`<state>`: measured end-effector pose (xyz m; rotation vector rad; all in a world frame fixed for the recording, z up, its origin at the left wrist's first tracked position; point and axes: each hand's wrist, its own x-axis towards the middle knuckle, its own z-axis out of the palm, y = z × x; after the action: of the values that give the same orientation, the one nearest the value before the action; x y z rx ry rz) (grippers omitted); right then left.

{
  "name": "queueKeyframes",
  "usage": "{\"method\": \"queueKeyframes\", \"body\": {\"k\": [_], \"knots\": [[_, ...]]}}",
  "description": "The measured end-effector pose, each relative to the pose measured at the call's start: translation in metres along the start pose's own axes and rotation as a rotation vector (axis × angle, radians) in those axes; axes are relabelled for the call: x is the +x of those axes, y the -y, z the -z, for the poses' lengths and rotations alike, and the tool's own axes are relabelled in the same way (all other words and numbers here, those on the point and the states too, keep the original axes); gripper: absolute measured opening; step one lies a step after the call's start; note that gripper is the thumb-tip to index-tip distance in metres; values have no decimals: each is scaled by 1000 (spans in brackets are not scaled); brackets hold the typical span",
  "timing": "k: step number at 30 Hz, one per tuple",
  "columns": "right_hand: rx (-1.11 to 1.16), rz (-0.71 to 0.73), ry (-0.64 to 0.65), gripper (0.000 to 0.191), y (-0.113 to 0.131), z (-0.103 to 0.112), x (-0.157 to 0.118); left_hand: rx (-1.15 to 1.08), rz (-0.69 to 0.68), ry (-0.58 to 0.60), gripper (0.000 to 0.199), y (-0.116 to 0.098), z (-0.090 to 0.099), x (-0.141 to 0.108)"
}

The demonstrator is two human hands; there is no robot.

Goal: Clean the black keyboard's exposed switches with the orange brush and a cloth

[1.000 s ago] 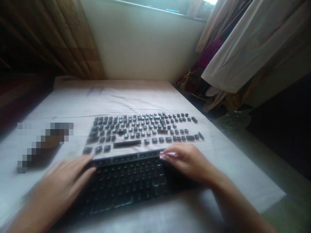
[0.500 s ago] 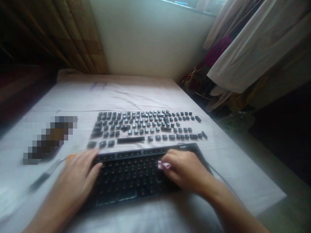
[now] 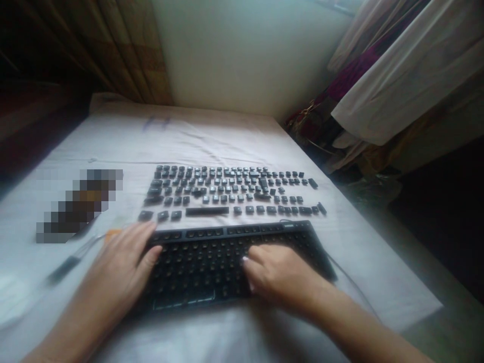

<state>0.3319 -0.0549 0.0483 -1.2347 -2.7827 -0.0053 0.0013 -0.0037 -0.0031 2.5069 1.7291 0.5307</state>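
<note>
A black keyboard [image 3: 196,269] with its keycaps off lies in front of me, bare key posts showing. My left hand [image 3: 126,257] rests over its left end, fingers stretched out and thumb apart on the key area. Over the right-middle part of the keyboard, my right hand [image 3: 274,269] is closed around a small pink-and-white cloth. Only slivers of the cloth [image 3: 245,259] show at the fingers. Beyond the keyboard, many loose black keycaps [image 3: 215,189] are laid out in rows, with the long spacebar [image 3: 207,211] in the nearest row.
A pale sheet [image 3: 124,141] covers the surface. To the left lie a pixelated dark object [image 3: 85,204], a blurred dark piece with a thin cord [image 3: 64,268] and something orange [image 3: 112,234]. A cable [image 3: 351,275] runs off right. Cloths [image 3: 393,96] hang at right.
My right hand has shifted toward me and slightly left over the keyboard, and less of the cloth shows. My left hand stays at the left end. The view has tilted slightly.
</note>
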Motion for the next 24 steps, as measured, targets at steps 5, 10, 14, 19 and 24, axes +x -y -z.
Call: {"method": "queueKeyframes", "body": {"k": [5, 10, 14, 19, 24], "knots": [[79, -91, 84, 9, -6, 3, 6, -13, 18, 15, 77, -1, -1, 0], [17, -148, 20, 12, 3, 4, 10, -8, 0, 1, 77, -1, -2, -1], [-10, -81, -105, 18, 10, 0, 4, -7, -11, -7, 75, -1, -3, -1], [45, -90, -79, 17, 6, 0, 7, -4, -19, 11, 77, 0, -2, -1], [170, -177, -186, 13, -1, 2, 5, -11, -9, 14, 79, -2, -1, -1]]}}
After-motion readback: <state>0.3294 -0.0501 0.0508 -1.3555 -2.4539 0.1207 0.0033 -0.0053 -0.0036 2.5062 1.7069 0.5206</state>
